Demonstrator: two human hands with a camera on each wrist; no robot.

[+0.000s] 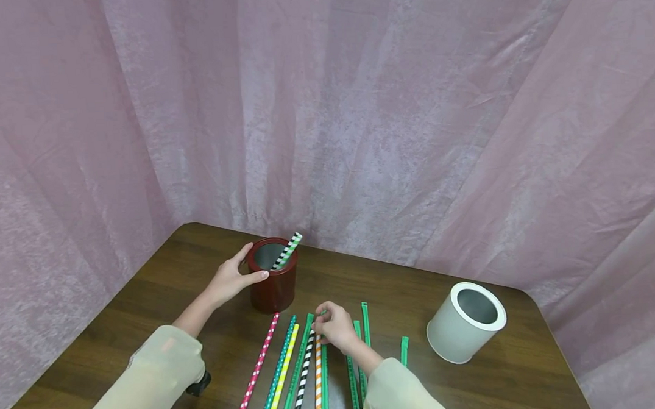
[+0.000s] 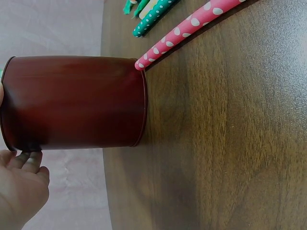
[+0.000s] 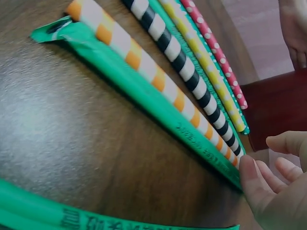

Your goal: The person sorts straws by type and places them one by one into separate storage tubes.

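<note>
Head view: the left hand (image 1: 229,281) grips the rim of the red tin (image 1: 274,275), which holds one green-striped straw (image 1: 287,251). Many straws (image 1: 291,368) lie in a row on the table (image 1: 145,310); right hand (image 1: 335,327) fingertips pinch at the orange-striped straw's (image 1: 318,382) far end. The white tin (image 1: 464,322) lies tipped, well apart, near the right edge.

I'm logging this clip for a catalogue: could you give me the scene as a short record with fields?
left hand: holds rim of red can
in red can: one green striped straw
right hand: fingertips at far ends of orange striped straw and black striped straw
also on table: pink dotted straw, white can
</note>
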